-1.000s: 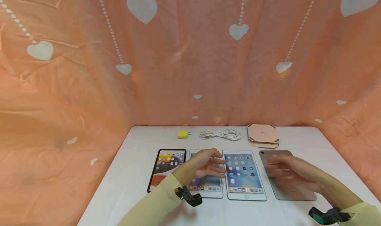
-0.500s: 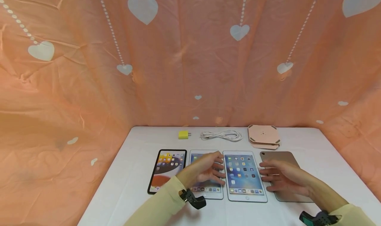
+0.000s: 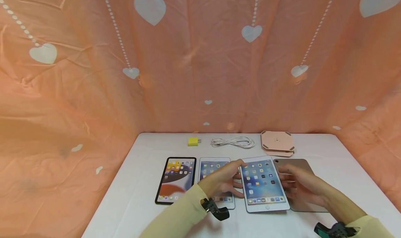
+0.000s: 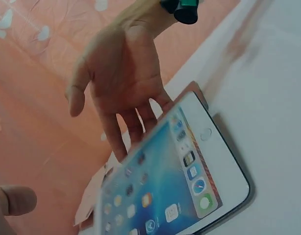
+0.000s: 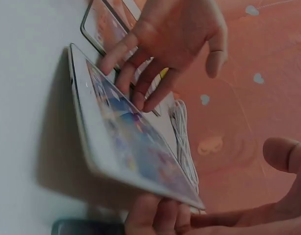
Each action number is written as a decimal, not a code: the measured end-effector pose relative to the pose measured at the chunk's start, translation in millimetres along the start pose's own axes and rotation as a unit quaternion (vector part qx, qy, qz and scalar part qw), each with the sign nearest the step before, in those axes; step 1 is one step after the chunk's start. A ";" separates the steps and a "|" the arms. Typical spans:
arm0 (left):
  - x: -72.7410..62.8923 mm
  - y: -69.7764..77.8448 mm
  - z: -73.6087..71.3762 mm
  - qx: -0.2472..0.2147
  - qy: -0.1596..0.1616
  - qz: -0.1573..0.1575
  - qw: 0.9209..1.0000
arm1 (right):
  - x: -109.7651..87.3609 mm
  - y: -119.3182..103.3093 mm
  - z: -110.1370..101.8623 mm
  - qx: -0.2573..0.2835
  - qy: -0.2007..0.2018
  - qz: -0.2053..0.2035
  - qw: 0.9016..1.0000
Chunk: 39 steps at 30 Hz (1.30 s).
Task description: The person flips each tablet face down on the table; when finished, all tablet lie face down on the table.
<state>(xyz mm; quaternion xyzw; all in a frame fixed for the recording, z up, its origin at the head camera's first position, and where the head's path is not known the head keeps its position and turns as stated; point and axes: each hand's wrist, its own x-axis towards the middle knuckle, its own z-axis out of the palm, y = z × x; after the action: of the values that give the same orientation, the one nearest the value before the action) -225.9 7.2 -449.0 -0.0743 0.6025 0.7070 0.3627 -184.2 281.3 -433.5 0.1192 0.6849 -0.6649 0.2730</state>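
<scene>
A white-framed tablet (image 3: 263,182), its screen lit with app icons, is tilted slightly up from the table between my two hands. At its left edge is my left hand (image 3: 223,178), its fingers against the rim and its thumb lifted clear in the right wrist view. My right hand (image 3: 305,187) has its fingertips under the right edge; the right thumb (image 5: 283,154) stands apart from the screen. Under my left hand lies a second white tablet (image 3: 214,164), partly hidden. A grey-backed tablet (image 3: 296,163) lies face down beneath my right hand.
A black-framed tablet (image 3: 175,178) lies at the left of the white table (image 3: 125,185). Behind the tablets are a yellow charger plug (image 3: 193,141), a coiled white cable (image 3: 233,141) and a pink folded stand (image 3: 277,143). A pink curtain (image 3: 188,63) rises behind the table.
Both hands have closed in on the white-framed tablet's edges, the left hand moving right. The tablet, flat before, has lifted slightly, shifted right and turned a little.
</scene>
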 end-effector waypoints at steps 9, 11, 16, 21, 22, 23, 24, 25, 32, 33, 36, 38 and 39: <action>14.0 -0.9 24.1 -0.039 -0.018 -0.035 0.998 | -14.5 -5.4 -26.3 -0.012 -0.046 0.001 0.999; 16.6 -2.3 29.9 -0.040 -0.031 -0.035 0.998 | -18.6 -7.6 -32.5 -0.025 -0.047 -0.001 0.999; 19.6 -9.1 36.8 -0.041 -0.071 -0.029 0.996 | -27.5 -14.9 -42.8 -0.072 -0.067 -0.032 0.995; 12.5 -6.6 31.6 -0.025 -0.093 -0.004 0.995 | -32.0 -22.5 -38.6 -0.099 -0.071 -0.046 0.991; 9.6 -3.2 30.8 -0.024 -0.098 0.006 0.995 | -33.1 -24.0 -36.6 -0.103 -0.069 -0.047 0.991; 6.3 1.2 30.5 -0.026 -0.104 0.015 0.994 | -34.0 -25.5 -34.4 -0.106 -0.068 -0.047 0.991; 2.8 6.3 30.9 -0.031 -0.111 0.025 0.993 | -34.9 -27.0 -31.6 -0.108 -0.067 -0.049 0.991; -0.7 12.1 31.8 -0.037 -0.119 0.032 0.992 | -35.7 -28.5 -29.0 -0.110 -0.067 -0.051 0.990; -20.6 46.1 39.3 -0.034 -0.174 0.048 0.983 | -38.2 -39.5 -7.2 -0.115 -0.072 -0.062 0.989; -22.3 48.7 39.7 -0.030 -0.178 0.047 0.982 | -38.1 -40.3 -3.7 -0.114 -0.073 -0.063 0.989; -25.7 54.0 39.5 -0.024 -0.182 0.038 0.982 | -36.7 -41.5 7.5 -0.099 -0.074 -0.067 0.990; -26.7 55.8 38.6 -0.023 -0.175 0.032 0.984 | -35.1 -41.2 14.7 -0.082 -0.077 -0.068 0.991; -27.1 56.7 37.8 -0.023 -0.171 0.029 0.985 | -34.3 -41.0 17.8 -0.074 -0.077 -0.068 0.992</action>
<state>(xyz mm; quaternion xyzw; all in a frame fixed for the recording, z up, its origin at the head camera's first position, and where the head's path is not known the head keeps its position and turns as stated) -227.8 29.3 -379.1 0.0566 0.5172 0.7331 0.4380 -173.8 267.2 -380.0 -0.0003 0.7158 -0.6366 0.2870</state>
